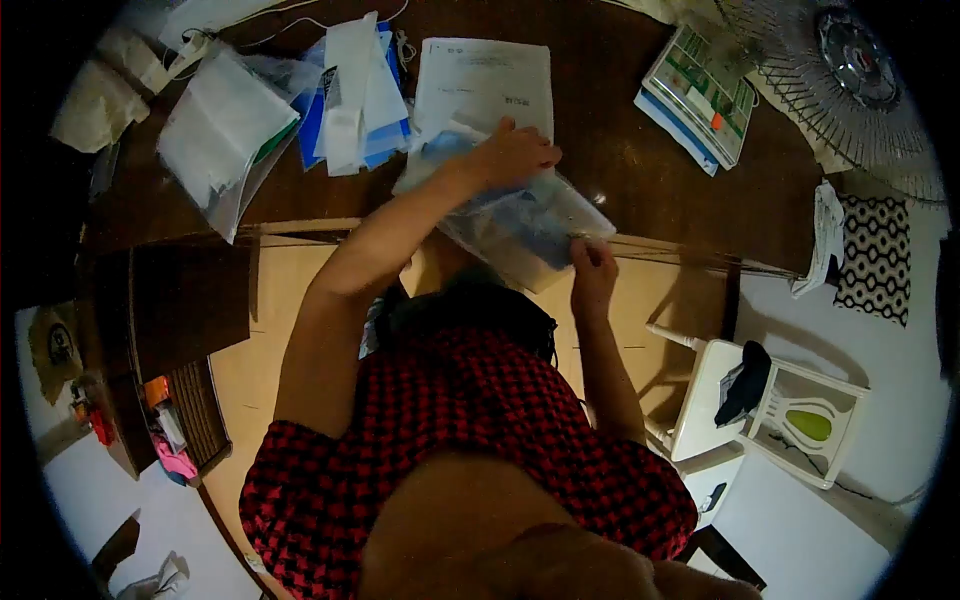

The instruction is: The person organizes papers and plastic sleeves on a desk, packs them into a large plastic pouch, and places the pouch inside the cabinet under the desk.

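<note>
A clear plastic bag point(520, 225) hangs partly over the front edge of the desk, with something bluish showing through it. My right hand point(592, 262) pinches the bag at its right corner. Across the bag's upper part reaches my left hand point(515, 155), its fingers curled in on the plastic; what lies under the palm is hidden. Just beyond that hand, a printed white sheet point(485, 80) lies on the desk, its lower end covered by the bag and my forearm.
On the dark desk point(590, 100), blue folders with white paper strips point(350, 95) and a plastic sleeve of papers point(225, 130) lie to the left. A green-and-white box point(700, 90) and a wire fan point(855, 60) stand right. A white chair point(710, 390) is behind.
</note>
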`<state>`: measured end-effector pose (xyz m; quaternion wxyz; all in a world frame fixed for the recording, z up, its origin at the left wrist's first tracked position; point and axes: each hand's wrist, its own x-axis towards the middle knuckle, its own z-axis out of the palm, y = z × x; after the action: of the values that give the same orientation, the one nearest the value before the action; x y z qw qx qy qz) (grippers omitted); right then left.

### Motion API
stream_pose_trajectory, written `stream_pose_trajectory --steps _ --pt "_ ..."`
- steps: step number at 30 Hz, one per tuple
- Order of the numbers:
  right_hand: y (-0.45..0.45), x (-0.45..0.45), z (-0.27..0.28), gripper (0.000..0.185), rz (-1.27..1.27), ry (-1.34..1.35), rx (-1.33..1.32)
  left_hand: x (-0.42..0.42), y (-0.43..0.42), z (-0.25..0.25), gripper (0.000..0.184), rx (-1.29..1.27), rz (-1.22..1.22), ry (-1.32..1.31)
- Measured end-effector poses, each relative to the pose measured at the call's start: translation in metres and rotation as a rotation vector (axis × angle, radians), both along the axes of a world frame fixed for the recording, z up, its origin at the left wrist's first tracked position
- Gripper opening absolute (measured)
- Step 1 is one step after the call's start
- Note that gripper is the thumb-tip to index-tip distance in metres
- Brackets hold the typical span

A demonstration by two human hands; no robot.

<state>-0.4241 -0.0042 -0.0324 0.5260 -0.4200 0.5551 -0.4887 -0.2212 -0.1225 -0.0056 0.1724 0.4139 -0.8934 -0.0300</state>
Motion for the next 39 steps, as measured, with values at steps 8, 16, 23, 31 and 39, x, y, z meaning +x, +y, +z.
stream_pose_trajectory --steps 8,16,23,31,39 --pt "-0.089 -0.021 0.057 0.005 0.02 -0.047 -0.311 0.06 -0.028 0.096 0.029 -0.426 0.114 0.441" --pt "-0.153 -0.043 -0.015 0.006 -0.075 -0.063 -0.038 0.089 0.036 -0.005 0.036 0.284 0.623 1.27" --pt "-0.146 -0.041 0.006 0.005 -0.045 0.058 0.032 0.076 0.033 0.011 0.019 0.419 0.559 1.055" --pt "-0.151 -0.047 -0.008 0.007 -0.029 0.109 -0.126 0.092 0.048 0.0 0.01 0.776 0.465 1.18" --pt "-0.12 -0.019 0.073 0.038 0.093 0.096 -0.498 0.089 0.058 -0.001 0.035 0.313 0.697 0.776"
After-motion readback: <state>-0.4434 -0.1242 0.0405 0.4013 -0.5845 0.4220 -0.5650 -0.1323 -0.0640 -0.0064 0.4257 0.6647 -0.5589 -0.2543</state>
